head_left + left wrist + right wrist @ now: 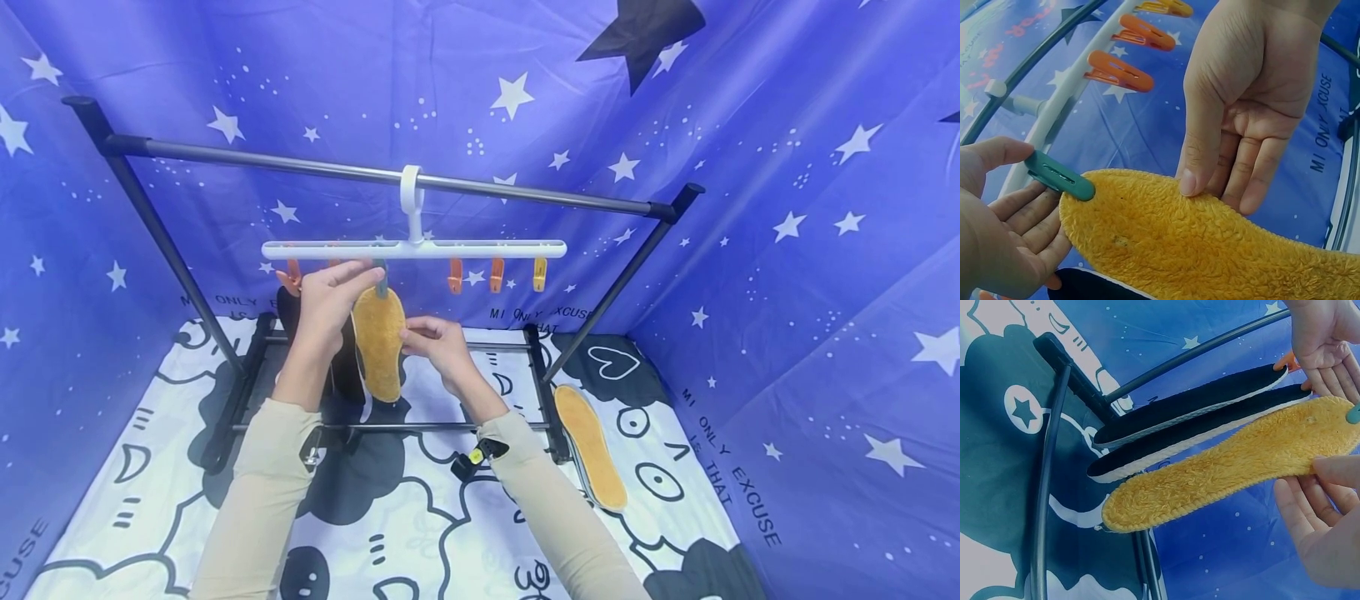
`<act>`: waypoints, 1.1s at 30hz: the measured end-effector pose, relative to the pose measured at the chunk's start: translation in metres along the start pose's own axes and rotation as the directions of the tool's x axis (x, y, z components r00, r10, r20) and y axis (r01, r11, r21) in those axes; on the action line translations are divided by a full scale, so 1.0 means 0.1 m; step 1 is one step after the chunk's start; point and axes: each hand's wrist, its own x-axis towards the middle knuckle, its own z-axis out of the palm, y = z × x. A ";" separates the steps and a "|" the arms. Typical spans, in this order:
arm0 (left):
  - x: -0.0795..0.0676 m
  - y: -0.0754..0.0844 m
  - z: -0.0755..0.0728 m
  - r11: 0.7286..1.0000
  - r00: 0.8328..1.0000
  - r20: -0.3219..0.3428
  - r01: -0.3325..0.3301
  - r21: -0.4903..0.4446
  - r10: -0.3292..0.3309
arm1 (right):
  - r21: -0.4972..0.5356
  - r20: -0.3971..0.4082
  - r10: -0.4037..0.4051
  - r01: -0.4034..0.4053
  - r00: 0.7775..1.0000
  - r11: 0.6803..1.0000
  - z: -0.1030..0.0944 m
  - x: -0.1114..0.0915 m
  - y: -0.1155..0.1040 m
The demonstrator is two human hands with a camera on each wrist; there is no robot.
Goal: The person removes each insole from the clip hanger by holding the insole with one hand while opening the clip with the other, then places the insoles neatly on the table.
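Note:
A fuzzy yellow insole hangs upright below the white hanger bar, its upper end in the jaws of a green clip. With thumb and fingers, my left hand pinches the clip's free end. My right hand holds the insole's side edge, the thumb on the fuzzy face and the fingers behind it. Two dark insoles with white edges hang just to the left; the nearer dark insole is beside the yellow one in the right wrist view. An orange clip is at the left end.
A second yellow insole lies on the patterned cloth at the right. Two orange clips and a yellow clip hang from the bar's right half. The hanger hooks over the rail of a dark metal rack. Starry blue curtains surround it.

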 end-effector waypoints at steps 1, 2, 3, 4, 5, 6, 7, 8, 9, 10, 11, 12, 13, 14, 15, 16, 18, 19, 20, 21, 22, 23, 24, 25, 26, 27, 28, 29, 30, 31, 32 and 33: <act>0.00 0.00 0.00 1.000 1.000 -0.004 -0.002 -0.003 0.002 | 0.000 0.000 -0.001 0.001 1.000 1.000 0.00 0.00 0.00; 0.00 0.00 0.01 1.000 1.000 -0.007 -0.002 -0.005 0.002 | -0.001 0.000 -0.003 0.003 1.000 1.000 0.00 0.00 0.00; 0.01 -0.01 0.01 1.000 1.000 -0.012 -0.005 -0.009 0.005 | -0.001 0.000 -0.004 0.004 1.000 1.000 0.00 0.01 0.00; 0.01 -0.01 0.01 1.000 1.000 -0.017 -0.008 -0.014 0.008 | 0.000 0.001 -0.006 0.006 1.000 1.000 0.00 0.01 0.00; 0.01 -0.01 0.01 1.000 1.000 -0.021 -0.010 -0.015 0.010 | 0.000 0.001 -0.007 0.007 1.000 1.000 0.00 0.01 0.00; 0.01 -0.01 0.02 1.000 1.000 -0.024 -0.011 -0.017 0.010 | -0.001 0.002 -0.009 0.009 1.000 1.000 0.00 0.01 0.00; 0.01 -0.01 0.02 1.000 1.000 -0.029 -0.010 -0.017 0.009 | -0.001 0.003 -0.010 0.010 1.000 1.000 0.00 0.02 0.00; 0.01 -0.01 0.02 1.000 0.999 -0.032 -0.008 -0.018 0.008 | -0.001 0.003 -0.011 0.011 1.000 1.000 0.00 0.02 0.00; 0.01 -0.01 0.02 1.000 0.999 -0.034 -0.009 -0.021 0.008 | 0.001 0.004 -0.011 0.011 1.000 1.000 0.00 0.02 0.00; 0.01 -0.01 0.02 1.000 0.999 -0.034 -0.007 -0.020 0.006 | 0.000 0.004 -0.011 0.011 1.000 1.000 0.00 0.02 0.00; 0.01 -0.01 0.02 1.000 0.999 -0.034 -0.003 -0.019 0.003 | -0.001 0.004 -0.011 0.011 1.000 1.000 0.00 0.02 0.00; 0.01 -0.01 0.03 1.000 0.999 -0.034 -0.001 -0.020 0.000 | -0.003 0.005 -0.011 0.011 1.000 1.000 0.01 0.02 -0.01; 0.01 -0.01 0.03 1.000 0.999 -0.035 -0.001 -0.021 0.000 | -0.003 0.005 -0.011 0.011 1.000 1.000 0.01 0.02 -0.01; 0.01 -0.01 0.02 1.000 0.999 -0.033 0.000 -0.021 -0.001 | -0.005 0.006 -0.012 0.012 1.000 1.000 0.01 0.02 0.00; 0.01 -0.01 0.02 1.000 0.999 -0.032 0.001 -0.023 -0.001 | -0.008 0.006 -0.013 0.013 1.000 1.000 0.01 0.01 -0.01; 0.01 -0.02 0.02 1.000 0.999 -0.032 0.002 -0.025 -0.002 | -0.011 0.007 -0.012 0.012 1.000 1.000 0.01 0.01 0.00; 0.02 -0.02 0.03 1.000 0.999 -0.033 0.004 -0.025 -0.005 | -0.016 0.006 -0.009 0.010 1.000 1.000 0.01 0.01 0.00; 0.02 -0.02 0.03 1.000 0.999 -0.034 0.005 -0.025 -0.005 | -0.018 0.005 -0.008 0.008 1.000 1.000 0.01 0.01 0.00; 0.02 -0.02 0.03 1.000 0.999 -0.034 0.006 -0.027 -0.007 | -0.020 0.005 -0.007 0.007 1.000 1.000 0.01 0.00 -0.01; 0.02 -0.02 0.03 1.000 0.999 -0.036 0.005 -0.029 -0.006 | -0.021 0.004 -0.005 0.005 1.000 1.000 0.01 0.00 -0.01; 0.01 -0.02 0.03 1.000 0.999 -0.037 0.004 -0.029 -0.005 | -0.021 0.004 -0.003 0.003 1.000 1.000 0.01 0.00 -0.01; 0.01 -0.02 0.03 1.000 0.999 -0.039 0.005 -0.028 -0.006 | -0.021 0.003 -0.003 0.003 1.000 1.000 0.01 0.00 -0.01; 0.01 -0.02 0.03 1.000 0.999 -0.041 0.003 -0.030 -0.004 | -0.019 0.003 -0.003 0.003 1.000 1.000 0.01 0.00 -0.01; 0.01 -0.02 0.03 0.999 0.999 -0.042 0.002 -0.032 -0.003 | -0.017 0.003 -0.004 0.004 1.000 1.000 0.01 0.00 -0.01; 0.01 -0.02 0.03 0.999 0.999 -0.043 0.000 -0.034 -0.002 | -0.013 0.003 -0.003 0.003 1.000 1.000 0.02 -0.01 0.00; 0.01 -0.03 0.03 0.999 0.999 -0.044 -0.002 -0.035 0.000 | -0.011 0.002 -0.003 0.003 1.000 1.000 0.02 -0.01 0.00; 0.02 -0.03 0.03 0.999 0.999 -0.044 -0.001 -0.034 0.000 | -0.008 0.002 -0.002 0.002 1.000 1.000 0.02 -0.01 0.00; 0.01 -0.03 0.04 0.999 0.999 -0.045 0.000 -0.035 -0.001 | -0.008 0.001 -0.002 0.002 1.000 1.000 0.02 -0.01 0.00; 0.01 -0.03 0.04 0.999 0.999 -0.046 0.001 -0.034 -0.003 | -0.008 0.000 -0.001 0.001 1.000 1.000 0.02 -0.01 0.00; 0.01 -0.03 0.04 0.999 0.999 -0.046 0.003 -0.034 -0.004 | -0.006 0.000 -0.001 0.001 1.000 1.000 0.02 -0.01 0.00; 0.01 -0.03 0.04 0.999 0.999 -0.047 0.005 -0.033 -0.006 | -0.006 -0.001 0.001 -0.001 1.000 1.000 0.02 -0.01 0.00; 0.01 -0.03 0.04 0.999 0.999 -0.048 0.006 -0.033 -0.007 | -0.006 -0.001 0.002 -0.002 1.000 1.000 0.02 -0.01 0.00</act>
